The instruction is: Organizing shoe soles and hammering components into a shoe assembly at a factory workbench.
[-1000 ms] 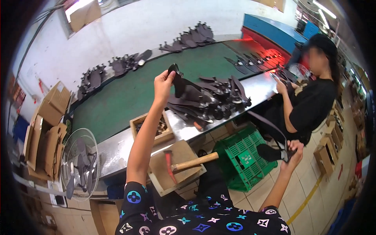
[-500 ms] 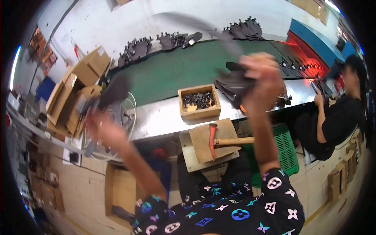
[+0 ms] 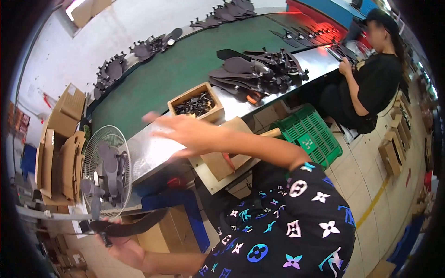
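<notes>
My left hand (image 3: 124, 250), low at the left, is closed around one end of a dark, curved insole-shaped piece (image 3: 143, 224), held above a cardboard box (image 3: 178, 227). My right hand (image 3: 190, 134) stretches leftward in front of the bench, fingers apart and slightly blurred, with nothing seen in it. Beyond that hand stands a wooden box (image 3: 218, 111) of small black parts (image 3: 194, 104). Under my right forearm lies a hammer, its red head (image 3: 229, 161) partly hidden and its wooden handle (image 3: 272, 133) showing, on a board (image 3: 215, 169). A pile of dark insole-shaped pieces (image 3: 245, 69) lies right of the wooden box.
A round wire fan guard (image 3: 107, 127) with dark shapes at it stands left, beside folded cardboard (image 3: 60, 162). More dark pieces line the green belt's (image 3: 171, 69) far edge. A green crate (image 3: 310, 136) stands right; beyond it sits a person in black (image 3: 371, 83).
My view has turned left. My right hand has moved from the pile toward the left, and the blurred dark piece beside it no longer shows there. My left hand has lowered with its piece.
</notes>
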Demonstrator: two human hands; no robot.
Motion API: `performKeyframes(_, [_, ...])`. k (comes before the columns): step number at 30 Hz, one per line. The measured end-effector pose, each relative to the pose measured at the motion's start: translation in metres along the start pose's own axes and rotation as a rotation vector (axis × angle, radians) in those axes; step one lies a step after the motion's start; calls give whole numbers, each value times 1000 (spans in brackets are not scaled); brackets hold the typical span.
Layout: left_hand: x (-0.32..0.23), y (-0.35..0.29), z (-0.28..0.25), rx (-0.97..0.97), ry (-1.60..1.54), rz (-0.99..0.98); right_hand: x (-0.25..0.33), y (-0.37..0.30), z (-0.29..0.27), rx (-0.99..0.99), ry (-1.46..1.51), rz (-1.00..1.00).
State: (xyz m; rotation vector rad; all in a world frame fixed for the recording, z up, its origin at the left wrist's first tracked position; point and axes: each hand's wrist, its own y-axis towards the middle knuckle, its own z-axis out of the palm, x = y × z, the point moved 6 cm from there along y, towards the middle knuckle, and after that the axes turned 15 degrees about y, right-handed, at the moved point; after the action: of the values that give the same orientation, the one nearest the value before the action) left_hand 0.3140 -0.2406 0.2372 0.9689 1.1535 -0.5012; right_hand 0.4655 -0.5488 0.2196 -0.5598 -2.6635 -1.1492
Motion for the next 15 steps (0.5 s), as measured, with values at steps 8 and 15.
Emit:
performKeyframes(8, [77, -50, 235, 774, -693, -445, 3, -286, -49, 93, -253, 738])
performKeyframes(15, [155, -100, 311, 424, 917, 224, 65, -448, -44, -783, 205, 1304])
